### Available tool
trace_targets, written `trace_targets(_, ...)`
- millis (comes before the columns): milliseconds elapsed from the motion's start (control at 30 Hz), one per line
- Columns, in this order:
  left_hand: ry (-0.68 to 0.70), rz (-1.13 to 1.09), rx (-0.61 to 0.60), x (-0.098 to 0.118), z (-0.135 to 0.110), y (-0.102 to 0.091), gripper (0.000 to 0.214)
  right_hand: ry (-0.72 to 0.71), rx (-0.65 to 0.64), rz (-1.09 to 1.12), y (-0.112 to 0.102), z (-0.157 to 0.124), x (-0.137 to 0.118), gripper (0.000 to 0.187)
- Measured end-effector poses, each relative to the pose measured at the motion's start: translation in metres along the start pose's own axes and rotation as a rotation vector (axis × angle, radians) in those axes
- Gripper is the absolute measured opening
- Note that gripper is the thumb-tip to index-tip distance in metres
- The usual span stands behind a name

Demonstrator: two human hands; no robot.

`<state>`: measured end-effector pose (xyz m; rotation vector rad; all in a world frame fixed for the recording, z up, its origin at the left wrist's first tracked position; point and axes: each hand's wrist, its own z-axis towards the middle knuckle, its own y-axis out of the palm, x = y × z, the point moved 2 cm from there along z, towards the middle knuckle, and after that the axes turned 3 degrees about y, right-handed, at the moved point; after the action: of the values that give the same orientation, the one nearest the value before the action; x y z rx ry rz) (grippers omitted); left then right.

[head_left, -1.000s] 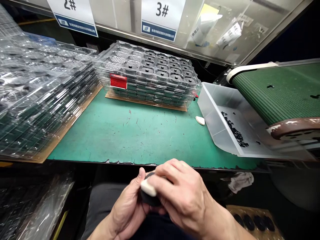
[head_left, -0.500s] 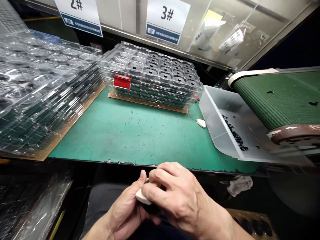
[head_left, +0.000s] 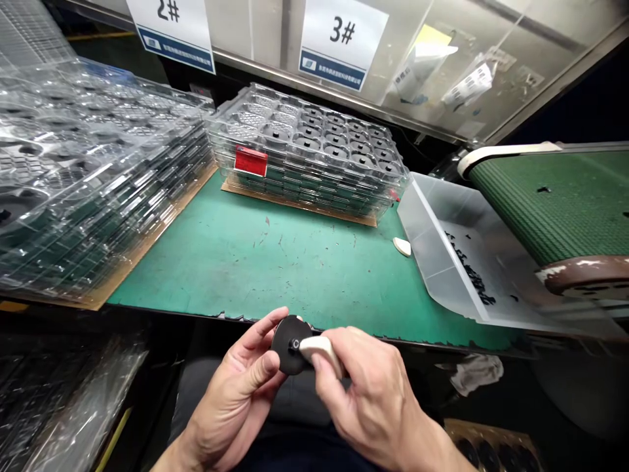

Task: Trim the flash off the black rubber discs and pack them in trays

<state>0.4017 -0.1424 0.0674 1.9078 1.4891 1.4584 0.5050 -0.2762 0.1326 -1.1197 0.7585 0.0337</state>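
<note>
My left hand point(head_left: 230, 393) grips a round black disc point(head_left: 286, 344) by its edge, with the flat face turned toward me and a small raised centre showing. My right hand point(head_left: 376, 400) pinches a white wedge-shaped block point(head_left: 319, 351), possibly chalk. The block's tip presses on the disc's face beside the centre. A second white wedge point(head_left: 401, 246) lies on the green work mat point(head_left: 275, 262), near the translucent bin.
Tall stacks of transparent plastic trays point(head_left: 289, 154) holding black discs stand on cardboard at the back and left of the mat. At right are a translucent bin point(head_left: 442, 262) of black scraps and a green conveyor belt point(head_left: 550, 203). A cloth point(head_left: 476, 373) lies below the mat's edge.
My hands have parted, and the disc's face now shows instead of lying under my right hand. The white block has moved from the disc's left side to its right side.
</note>
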Motion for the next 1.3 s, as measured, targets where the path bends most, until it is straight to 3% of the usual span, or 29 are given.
trace_targets(100,-0.016,0.003,0.024,-0.001,0.001,-0.003,0.059,0.036,0.021,0.009,-0.001,-0.003,0.003,0.020)
trace_targets(200,-0.022,0.004,0.020,0.000,0.001,-0.002,0.058,-0.033,-0.033,0.105,-0.003,-0.003,0.001,0.012)
trace_targets(333,-0.055,0.005,0.003,0.002,-0.001,-0.001,0.054,0.035,0.011,-0.005,-0.006,0.000,0.005,0.023)
trace_targets(467,-0.073,-0.009,0.019,0.003,-0.001,0.000,0.051,-0.087,-0.040,0.066,-0.006,0.000,0.003,0.016)
trace_targets(600,-0.094,-0.011,0.018,0.004,0.000,0.001,0.049,-0.024,-0.030,-0.009,-0.010,0.002,0.005,0.023)
trace_targets(733,-0.086,0.000,0.019,0.006,0.002,0.003,0.047,-0.110,-0.096,0.044,-0.011,0.003,0.004,0.018)
trace_targets(933,-0.157,0.027,-0.009,0.006,0.002,0.000,0.045,-0.077,-0.046,-0.110,-0.013,0.006,0.013,0.023)
trace_targets(1300,-0.303,0.162,-0.091,0.004,-0.002,-0.002,0.040,-0.211,-0.271,-0.204,-0.015,0.006,0.002,0.017)
